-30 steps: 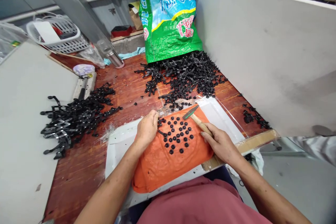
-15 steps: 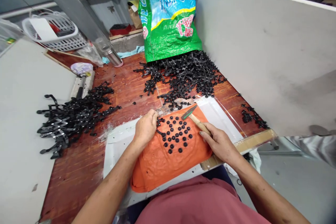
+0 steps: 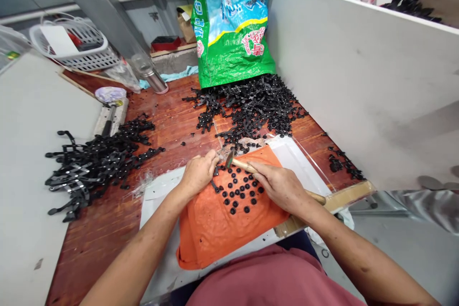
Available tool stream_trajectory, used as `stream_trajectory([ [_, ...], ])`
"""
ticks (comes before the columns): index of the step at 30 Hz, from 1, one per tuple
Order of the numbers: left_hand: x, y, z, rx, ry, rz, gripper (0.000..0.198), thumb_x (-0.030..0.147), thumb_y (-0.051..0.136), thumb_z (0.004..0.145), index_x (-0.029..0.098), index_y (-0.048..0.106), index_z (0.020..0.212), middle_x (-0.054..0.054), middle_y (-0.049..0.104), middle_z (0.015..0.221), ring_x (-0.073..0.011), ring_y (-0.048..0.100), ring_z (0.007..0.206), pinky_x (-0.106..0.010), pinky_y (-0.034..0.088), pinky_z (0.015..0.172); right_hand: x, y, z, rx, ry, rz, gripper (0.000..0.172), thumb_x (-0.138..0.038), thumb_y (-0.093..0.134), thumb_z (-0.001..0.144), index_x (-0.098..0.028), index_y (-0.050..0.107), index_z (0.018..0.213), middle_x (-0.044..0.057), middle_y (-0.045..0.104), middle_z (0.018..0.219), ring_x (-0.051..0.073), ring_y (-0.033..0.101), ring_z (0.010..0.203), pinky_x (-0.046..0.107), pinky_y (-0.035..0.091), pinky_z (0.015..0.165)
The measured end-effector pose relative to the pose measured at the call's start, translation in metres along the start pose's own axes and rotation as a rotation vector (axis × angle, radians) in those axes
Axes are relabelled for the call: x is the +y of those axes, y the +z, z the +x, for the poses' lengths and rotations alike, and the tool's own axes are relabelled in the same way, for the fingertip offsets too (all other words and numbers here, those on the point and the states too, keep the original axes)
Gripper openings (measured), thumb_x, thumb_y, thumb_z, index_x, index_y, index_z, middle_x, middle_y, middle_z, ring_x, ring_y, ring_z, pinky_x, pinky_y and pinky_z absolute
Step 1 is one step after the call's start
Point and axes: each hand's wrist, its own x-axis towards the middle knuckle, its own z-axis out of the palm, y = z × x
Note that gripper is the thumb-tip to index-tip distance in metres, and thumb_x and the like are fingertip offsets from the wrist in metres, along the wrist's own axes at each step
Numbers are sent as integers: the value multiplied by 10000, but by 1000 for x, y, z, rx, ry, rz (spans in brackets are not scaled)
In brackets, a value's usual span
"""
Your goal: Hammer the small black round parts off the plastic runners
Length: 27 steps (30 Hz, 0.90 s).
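My left hand [image 3: 199,170] is closed at the upper left edge of an orange cloth [image 3: 215,229], its fingers pinching a small black linked part [image 3: 215,185] that hangs over the cloth. In my right hand [image 3: 281,185] is a small hammer [image 3: 244,166] with a wooden handle. The hammer's dark green head is just right of my left fingertips. Several round black caps [image 3: 242,195] lie spread over the cloth below the hammer.
A heap of black linked parts [image 3: 251,105] spills below a green and blue sack [image 3: 233,62]. Another pile [image 3: 100,162] lies at left. Behind are a steel bottle [image 3: 155,80] and a white basket [image 3: 86,60]. A grey panel [image 3: 344,67] stands at right.
My right hand has moved left and gripped nearer the hammer's head, and the head is now close beside my left fingers. The left hand still pinches the black part.
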Motion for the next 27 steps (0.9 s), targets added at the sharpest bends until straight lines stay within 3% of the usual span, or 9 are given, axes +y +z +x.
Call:
stream_trajectory([
  [6, 2, 1, 0, -6, -45, -33, 299, 375, 324, 1054, 239, 589, 1048, -74, 742, 865, -257, 702, 857, -298, 409, 717, -9, -1, -1, 111, -99, 1, 443, -308, 440, 1061, -332, 507, 1498, 32, 677, 1365, 237, 687, 1151, 365, 542, 958],
  [11, 3, 0, 0, -57, -82, -34, 316, 374, 285, 1061, 244, 573, 1068, -69, 754, 886, -257, 713, 856, -301, 394, 684, -8, 8, 0, 54, -123, -305, 425, -289, 418, 1066, -275, 519, 1479, 64, 764, 1103, 228, 730, 904, 319, 561, 732],
  [15, 3, 0, -1, -64, -104, -10, 317, 389, 276, 1064, 245, 558, 1088, -66, 763, 903, -249, 719, 856, -297, 387, 671, -8, 10, 0, 116, -132, -352, 463, -295, 381, 1079, -270, 434, 1538, 67, 753, 1071, 205, 717, 875, 287, 532, 705],
  [18, 4, 1, -2, -69, -115, -16, 324, 383, 270, 1065, 246, 563, 1087, -68, 764, 905, -249, 720, 846, -299, 392, 673, -10, 9, 0, 61, -130, -432, 450, -292, 384, 1073, -273, 467, 1516, 56, 750, 966, 209, 703, 795, 285, 500, 623],
  [25, 4, 6, -2, -54, -132, -37, 323, 389, 285, 1059, 238, 568, 1098, -77, 757, 878, -261, 720, 832, -301, 409, 676, -17, 13, 5, 14, -117, -424, 454, -321, 387, 1074, -258, 490, 1512, 62, 759, 934, 220, 717, 780, 298, 521, 649],
  [27, 5, 8, -3, -46, -133, -57, 314, 385, 298, 1053, 236, 571, 1092, -75, 753, 860, -264, 719, 815, -300, 415, 673, -17, 11, 6, 25, -115, -324, 446, -323, 403, 1070, -255, 513, 1496, 69, 774, 1053, 230, 734, 862, 314, 551, 715],
])
